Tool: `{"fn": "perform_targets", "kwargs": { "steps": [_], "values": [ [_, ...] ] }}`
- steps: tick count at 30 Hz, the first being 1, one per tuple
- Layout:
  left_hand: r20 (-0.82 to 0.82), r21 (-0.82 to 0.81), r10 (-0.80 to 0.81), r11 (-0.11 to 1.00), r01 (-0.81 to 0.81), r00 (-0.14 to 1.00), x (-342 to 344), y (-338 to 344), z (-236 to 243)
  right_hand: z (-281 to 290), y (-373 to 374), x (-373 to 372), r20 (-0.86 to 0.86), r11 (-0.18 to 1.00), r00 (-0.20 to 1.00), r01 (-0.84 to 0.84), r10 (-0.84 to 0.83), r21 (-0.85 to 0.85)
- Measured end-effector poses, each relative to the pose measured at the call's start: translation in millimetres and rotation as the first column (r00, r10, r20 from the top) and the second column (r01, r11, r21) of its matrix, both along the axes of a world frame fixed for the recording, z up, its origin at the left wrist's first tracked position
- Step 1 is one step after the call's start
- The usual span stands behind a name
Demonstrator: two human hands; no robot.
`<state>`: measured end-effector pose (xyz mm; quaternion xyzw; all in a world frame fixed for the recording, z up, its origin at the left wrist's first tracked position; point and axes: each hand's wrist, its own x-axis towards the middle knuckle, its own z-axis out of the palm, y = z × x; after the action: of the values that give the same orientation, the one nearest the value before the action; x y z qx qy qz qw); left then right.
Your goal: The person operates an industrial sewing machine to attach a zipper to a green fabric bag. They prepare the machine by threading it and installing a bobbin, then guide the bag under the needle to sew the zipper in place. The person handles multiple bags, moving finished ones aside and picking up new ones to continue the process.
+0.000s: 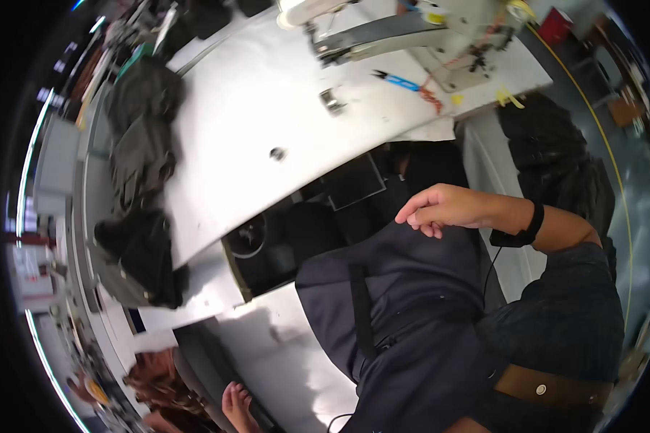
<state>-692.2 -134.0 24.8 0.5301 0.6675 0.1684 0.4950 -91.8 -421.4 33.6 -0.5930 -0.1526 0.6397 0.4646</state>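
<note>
My right hand [444,207], with a black band at its wrist, hangs over my dark apron [404,289], in front of the table edge. Its fingers bend loosely and nothing shows in them. Low at the left, my left hand [238,404] is only partly in view beside a dark padded surface [206,368]; its fingers are apart and seem to hold nothing. On the white sewing table [231,144] lie blue thread snips [399,81], a small metal piece [331,101] and a smaller round metal part [277,154]. The snips lie near the sewing machine [390,40].
Dark garments [141,130] are heaped along the table's left edge, and more dark cloth [556,144] hangs at the right. Orange thread [431,99] lies by the snips. Brown cloth [159,375] sits at lower left. A yellow line [607,141] runs along the floor.
</note>
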Motion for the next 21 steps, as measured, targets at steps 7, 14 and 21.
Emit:
{"fn": "perform_targets", "kwargs": {
  "steps": [7,14,21],
  "values": [
    [-0.299,0.21,-0.922,0.186,0.96,0.245,311,2,65,3,-122,40,-0.049,0.848,0.871,0.488,-0.49,0.205],
    [-0.414,0.653,-0.8,0.073,0.754,0.435,477,44,0,35,-201,141,0.143,0.439,0.423,0.776,-0.895,0.453],
    [-0.411,0.635,-0.805,0.083,0.768,0.428,523,63,-55,-5,-221,373,0.219,0.038,-0.083,0.867,-0.972,0.498]
  ]
}}
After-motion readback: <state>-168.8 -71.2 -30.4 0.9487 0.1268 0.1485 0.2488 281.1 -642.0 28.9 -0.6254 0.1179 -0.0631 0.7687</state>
